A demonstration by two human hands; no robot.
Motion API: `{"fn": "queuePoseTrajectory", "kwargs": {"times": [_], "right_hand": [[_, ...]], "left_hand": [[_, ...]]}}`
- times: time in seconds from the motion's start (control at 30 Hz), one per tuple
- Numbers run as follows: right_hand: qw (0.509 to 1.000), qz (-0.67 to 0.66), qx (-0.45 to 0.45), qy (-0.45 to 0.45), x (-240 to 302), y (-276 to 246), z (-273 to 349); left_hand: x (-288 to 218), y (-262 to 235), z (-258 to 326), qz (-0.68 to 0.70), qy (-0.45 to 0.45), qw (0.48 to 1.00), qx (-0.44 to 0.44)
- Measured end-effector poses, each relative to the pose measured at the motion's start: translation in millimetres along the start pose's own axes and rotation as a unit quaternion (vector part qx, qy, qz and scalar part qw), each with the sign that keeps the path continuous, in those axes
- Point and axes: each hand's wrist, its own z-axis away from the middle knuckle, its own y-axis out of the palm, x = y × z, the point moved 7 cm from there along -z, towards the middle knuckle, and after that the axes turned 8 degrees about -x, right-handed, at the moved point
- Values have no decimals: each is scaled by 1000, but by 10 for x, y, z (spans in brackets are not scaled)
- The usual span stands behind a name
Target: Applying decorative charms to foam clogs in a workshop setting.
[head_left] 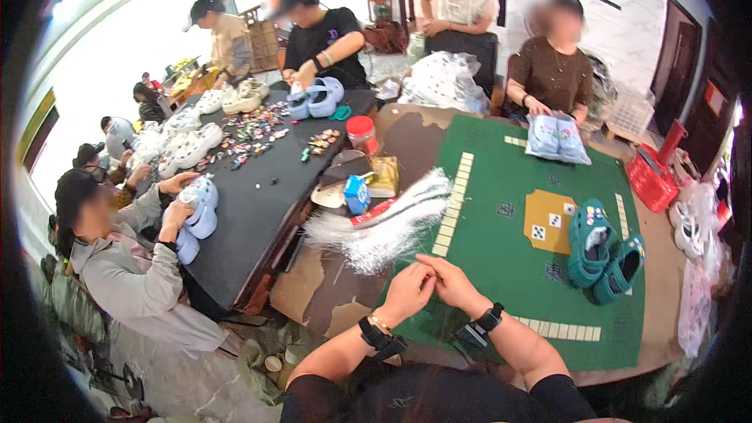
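Observation:
Over the near left edge of a green printed mat point(501, 180), my left hand point(409, 291) and my right hand point(460, 288) meet at the fingertips. Both have their fingers pinched together; whatever is between them is too small to make out. Just beyond lies a loose bundle of thin white plastic strands point(376, 227), the thing nearest my hands. To the right, a pair of teal clogs point(589, 239) with small charms sits on the mat, one clog overlapping the mat's tan printed centre point(540, 223).
Past the strands stand a blue box point(356, 195), a yellow packet point(384, 177) and a red-lidded jar point(361, 134). Colourful charms point(251, 129) cover part of the black table point(258, 211), where people handle clogs. Opposite, a person holds bagged blue clogs point(558, 139). A red basket point(652, 176) is at right.

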Motion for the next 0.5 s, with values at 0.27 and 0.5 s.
{"fn": "queuePoseTrajectory", "kwargs": {"times": [0.27,0.5], "right_hand": [[997,53,-40,43,-177,-124,-57],[997,49,-28,58,-138,-163,3]], "left_hand": [[535,-200,-159,-221,44,974,-11],[1486,133,-276,-369,-18,919,135]]}}
